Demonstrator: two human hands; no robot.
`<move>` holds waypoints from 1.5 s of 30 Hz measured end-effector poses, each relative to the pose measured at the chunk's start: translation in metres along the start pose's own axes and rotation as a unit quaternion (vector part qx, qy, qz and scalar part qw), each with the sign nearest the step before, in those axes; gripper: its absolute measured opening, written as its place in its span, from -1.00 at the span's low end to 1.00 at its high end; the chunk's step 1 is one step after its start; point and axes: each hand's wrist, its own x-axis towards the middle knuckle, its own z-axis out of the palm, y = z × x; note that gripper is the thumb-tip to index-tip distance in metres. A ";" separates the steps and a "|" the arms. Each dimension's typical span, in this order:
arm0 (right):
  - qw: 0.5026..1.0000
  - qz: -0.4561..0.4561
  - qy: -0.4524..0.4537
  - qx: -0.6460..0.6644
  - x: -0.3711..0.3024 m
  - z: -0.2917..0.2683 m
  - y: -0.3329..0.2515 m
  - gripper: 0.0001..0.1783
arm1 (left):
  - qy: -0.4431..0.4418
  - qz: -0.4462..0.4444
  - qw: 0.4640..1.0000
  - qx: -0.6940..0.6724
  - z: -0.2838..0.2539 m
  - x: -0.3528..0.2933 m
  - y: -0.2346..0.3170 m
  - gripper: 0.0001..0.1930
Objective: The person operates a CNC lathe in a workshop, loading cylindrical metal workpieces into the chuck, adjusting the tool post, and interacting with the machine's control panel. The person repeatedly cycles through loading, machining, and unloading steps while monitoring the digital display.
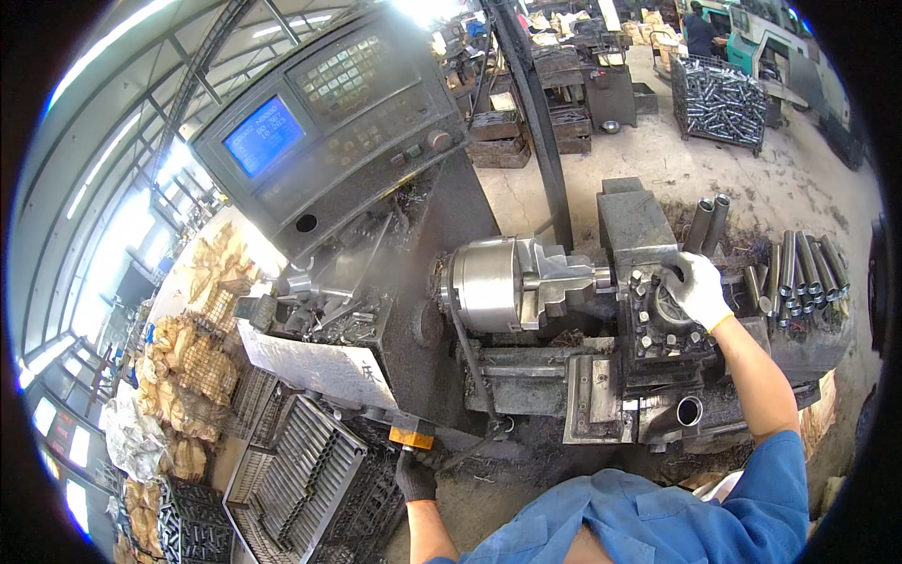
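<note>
Work in hand seems to be adjusting the blackened steel tool post (658,346), right of the silver cylindrical steel chuck (487,282); the next move calls for steady control. The white-gloved right hand (700,293) curls over the post's top, grasp unclear; the dark-gloved left hand (415,477) is just below a small orange box (412,438), hold uncertain. Silver steel tubes (807,265) lie rightward; pale concrete floor (639,155) stretches behind

Control panel keys (340,70) too blurred for me to read, palm of the right hand (697,289) hidden from me, distant person (699,34) too small for detail, blue shirt (601,522) cut by the lower edge
</note>
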 end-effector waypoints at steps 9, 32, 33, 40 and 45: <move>1.000 0.000 -0.004 -0.010 -0.001 0.002 0.005 -0.77 | 0.011 0.018 1.000 0.016 0.014 -0.010 0.002 -0.79; 1.000 0.004 -0.007 -0.015 -0.001 0.003 0.005 -0.75 | 0.026 0.020 0.999 0.022 0.019 -0.015 0.002 -0.83; 1.000 0.003 -0.006 -0.015 -0.001 0.003 0.005 -0.75 | 0.022 0.019 0.999 0.023 0.019 -0.014 0.001 -0.82; 1.000 -0.006 -0.001 -0.016 -0.002 0.005 0.010 -0.76 | -0.006 0.004 1.000 0.022 0.014 -0.011 0.003 -0.80; 1.000 -0.004 -0.002 -0.015 -0.002 0.005 0.009 -0.76 | 0.018 0.015 0.999 0.030 0.016 -0.010 0.001 -0.80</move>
